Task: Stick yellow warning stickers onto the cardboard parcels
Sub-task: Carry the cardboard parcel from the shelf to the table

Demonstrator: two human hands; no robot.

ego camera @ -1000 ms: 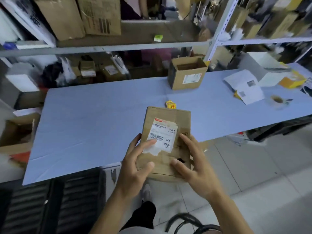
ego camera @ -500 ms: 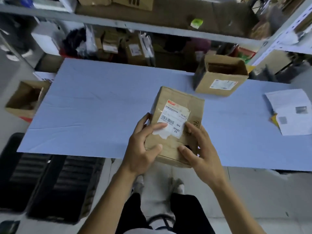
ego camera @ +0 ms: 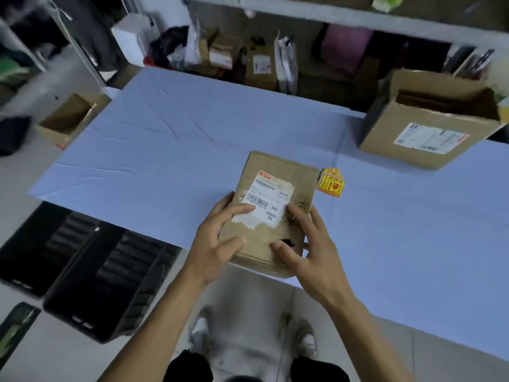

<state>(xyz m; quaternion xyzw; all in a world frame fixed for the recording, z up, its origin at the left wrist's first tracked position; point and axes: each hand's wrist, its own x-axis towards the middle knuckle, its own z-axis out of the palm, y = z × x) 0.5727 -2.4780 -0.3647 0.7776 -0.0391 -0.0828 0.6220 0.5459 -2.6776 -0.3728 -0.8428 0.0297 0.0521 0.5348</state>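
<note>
On the far left we see a small open box (ego camera: 67, 121) on the floor, just beside the blue surface (ego camera: 170, 150). Near us, black trays (ego camera: 91, 274) lie on the floor. Our left hand (ego camera: 217, 241) grips the left side of the brown parcel (ego camera: 275, 210), with one finger on its white label (ego camera: 268, 206). Our right hand (ego camera: 308, 249) grips the parcel's right side. The parcel sits at the near edge of the surface. The yellow stickers (ego camera: 330, 183) lie just right of it. Far right stands a big open box (ego camera: 429, 119)
</note>
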